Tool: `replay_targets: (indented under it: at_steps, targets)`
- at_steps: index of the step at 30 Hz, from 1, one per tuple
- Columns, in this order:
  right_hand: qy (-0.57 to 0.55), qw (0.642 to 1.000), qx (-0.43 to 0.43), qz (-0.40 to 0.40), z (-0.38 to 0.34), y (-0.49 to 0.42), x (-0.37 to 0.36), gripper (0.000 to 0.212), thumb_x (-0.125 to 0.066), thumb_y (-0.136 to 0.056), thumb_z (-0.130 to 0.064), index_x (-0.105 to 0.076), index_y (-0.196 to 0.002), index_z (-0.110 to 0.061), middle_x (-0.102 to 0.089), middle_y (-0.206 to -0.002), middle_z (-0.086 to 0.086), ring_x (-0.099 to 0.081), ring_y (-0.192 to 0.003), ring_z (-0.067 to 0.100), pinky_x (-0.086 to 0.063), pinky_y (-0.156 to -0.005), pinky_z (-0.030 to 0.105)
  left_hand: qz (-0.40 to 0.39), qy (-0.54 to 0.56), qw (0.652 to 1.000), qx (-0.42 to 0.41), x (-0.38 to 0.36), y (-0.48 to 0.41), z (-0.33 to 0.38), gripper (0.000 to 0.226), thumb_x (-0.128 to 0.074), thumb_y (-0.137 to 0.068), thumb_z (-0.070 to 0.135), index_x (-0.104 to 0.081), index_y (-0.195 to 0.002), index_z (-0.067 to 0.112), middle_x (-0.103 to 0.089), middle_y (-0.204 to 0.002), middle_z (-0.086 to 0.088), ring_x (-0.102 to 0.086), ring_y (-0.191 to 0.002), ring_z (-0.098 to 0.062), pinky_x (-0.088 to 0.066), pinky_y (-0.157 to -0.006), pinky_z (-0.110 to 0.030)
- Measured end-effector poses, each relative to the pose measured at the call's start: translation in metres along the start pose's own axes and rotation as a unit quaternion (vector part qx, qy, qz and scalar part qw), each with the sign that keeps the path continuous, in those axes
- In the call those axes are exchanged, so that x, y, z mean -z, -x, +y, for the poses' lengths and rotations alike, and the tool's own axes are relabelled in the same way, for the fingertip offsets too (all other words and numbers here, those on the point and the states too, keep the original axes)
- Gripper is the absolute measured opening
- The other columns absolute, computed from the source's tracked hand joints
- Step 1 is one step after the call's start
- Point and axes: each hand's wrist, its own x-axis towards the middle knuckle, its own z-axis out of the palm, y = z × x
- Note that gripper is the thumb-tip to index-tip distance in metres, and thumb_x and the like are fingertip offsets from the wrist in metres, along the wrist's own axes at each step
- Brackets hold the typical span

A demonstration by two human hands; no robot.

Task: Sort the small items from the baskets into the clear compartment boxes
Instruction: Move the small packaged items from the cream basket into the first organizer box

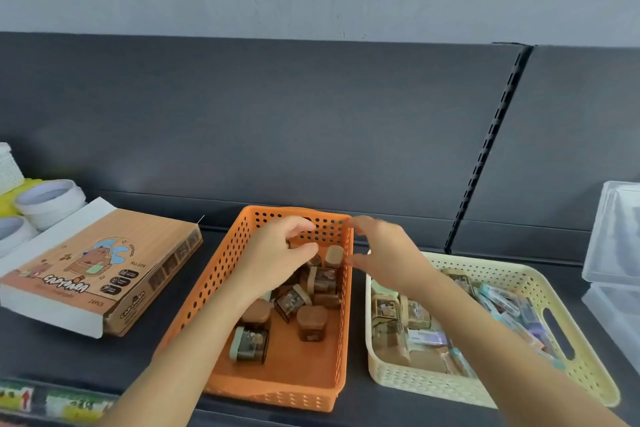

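– Over the far end of the orange basket (221, 274), both my hands hang side by side, close but apart.
– What is the left one doing?
– My left hand (277, 255) sits above the little jars (311, 322), fingers curled in toward the thumb. Whether something small is pinched there I cannot tell; it is blurred.
– And the right?
– My right hand (384, 253) is at the basket's far right corner, thumb and forefinger spread wide, with nothing between them but the basket's wall. I cannot tell whether it touches the rim.
– Where are the things to sort?
– The jars, brown with cork-coloured or pale green lids, lie jumbled on the orange basket's floor. More small things, jars and pastel packets, fill the cream basket (433, 386) just to the right; my right forearm crosses over it. The clear boxes (613, 236) stand at the far right edge of the dark shelf (69, 350), well apart from my hands. A cardboard box (104, 263) lies to the left, with white tape rolls (48, 198) behind it.
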Motion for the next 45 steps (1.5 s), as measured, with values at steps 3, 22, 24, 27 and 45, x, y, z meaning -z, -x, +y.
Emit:
replay_targets:
  at_steps: [3, 22, 24, 27, 45]
  targets:
    - [0.016, 0.998, -0.055, 0.029, 0.036, 0.015, 0.022, 0.053, -0.064, -0.088, -0.020, -0.046, -0.137, -0.018, -0.055, -0.134, 0.002, -0.051, -0.123, 0.018, -0.040, -0.098, 0.027, -0.038, 0.018, 0.999, -0.014, -0.018, -0.004, 0.018, 0.034, -0.065, -0.085, 0.026, -0.060, -0.118, 0.032, -0.058, -0.123, 0.019, -0.050, -0.115, 0.001, -0.040, -0.093, -0.020]
    - [0.128, 0.979, -0.159, -0.009, 0.124, 0.071, 0.037, 0.031, -0.059, -0.089, -0.023, -0.058, -0.119, -0.016, -0.059, -0.110, 0.004, -0.061, -0.086, 0.021, -0.052, -0.069, 0.028, -0.229, -0.175, 0.950, -0.120, -0.138, -0.031, 0.076, 0.045, -0.060, -0.088, 0.029, -0.053, -0.130, 0.018, -0.051, -0.129, 0.001, -0.052, -0.112, -0.016, -0.044, -0.093, -0.030]
    - [0.126, 0.980, -0.151, -0.015, 0.125, 0.070, 0.034, 0.033, -0.062, -0.087, -0.022, -0.057, -0.119, -0.017, -0.058, -0.112, 0.004, -0.060, -0.092, 0.021, -0.052, -0.075, 0.028, -0.242, -0.220, 0.937, -0.124, -0.149, -0.032, 0.077, 0.046, -0.062, -0.085, 0.034, -0.055, -0.126, 0.015, -0.055, -0.126, -0.002, -0.053, -0.110, -0.019, -0.047, -0.092, -0.035]
    - [0.121, 0.982, -0.146, -0.017, 0.129, 0.069, 0.032, 0.041, -0.066, -0.085, -0.022, -0.054, -0.123, -0.017, -0.051, -0.120, 0.005, -0.059, -0.097, 0.022, -0.050, -0.079, 0.028, -0.228, -0.269, 0.926, -0.132, -0.159, -0.033, 0.079, 0.050, -0.065, -0.080, 0.043, -0.056, -0.121, 0.015, -0.053, -0.120, -0.002, -0.048, -0.112, -0.022, -0.046, -0.091, -0.037]
    - [-0.013, 0.997, -0.072, 0.037, 0.114, 0.067, 0.044, 0.056, -0.073, -0.080, -0.035, -0.053, -0.130, -0.020, -0.060, -0.122, -0.004, -0.057, -0.107, 0.011, -0.048, -0.091, 0.026, -0.080, -0.135, 0.981, -0.114, -0.100, -0.012, 0.073, 0.043, -0.072, -0.079, 0.038, -0.052, -0.115, 0.029, -0.056, -0.109, 0.016, -0.053, -0.101, -0.005, -0.046, -0.081, -0.026]
